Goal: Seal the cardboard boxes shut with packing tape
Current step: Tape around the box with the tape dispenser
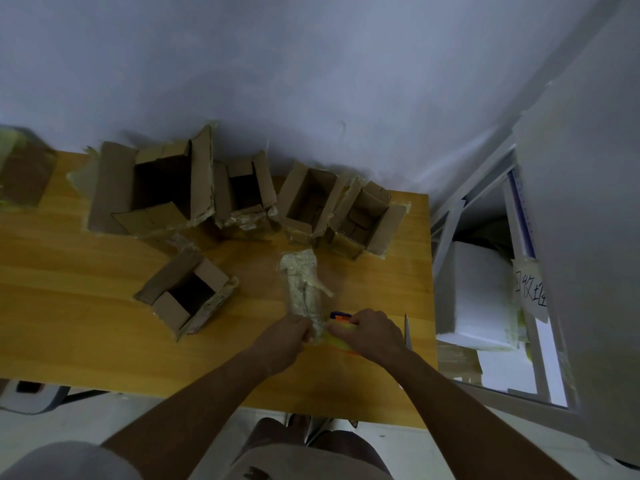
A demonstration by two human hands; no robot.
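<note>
**Cardboard boxes wait open while the tape is readied**

Cardboard boxes stand along the back of the tabletop (104, 271) against the wall, flaps up and tops open: a large box (152, 188), a middle box (244, 195) just beside it, and two smaller boxes (308, 202) (363, 220) touching each other toward the right. A fifth box (188, 292) sits apart, nearer the person, also open. None looks sealed, so the task seems barely begun.

Close to the front edge, the left hand (284, 336) and right hand (372, 332) meet over a crumpled strip of clear tape (304, 289) that trails away from them across the wood. The left fingers are closed, pinching the strip's near end. The right fingers are curled around a yellow and orange object (341, 332), probably a tape dispenser, though the dim view leaves that unsure. Holding both ends close together suggests the person is freeing or straightening the tape before carrying it to a box. A slim blade-like tool (408, 332) lies just right of the hands, within easy reach for cutting.
</note>
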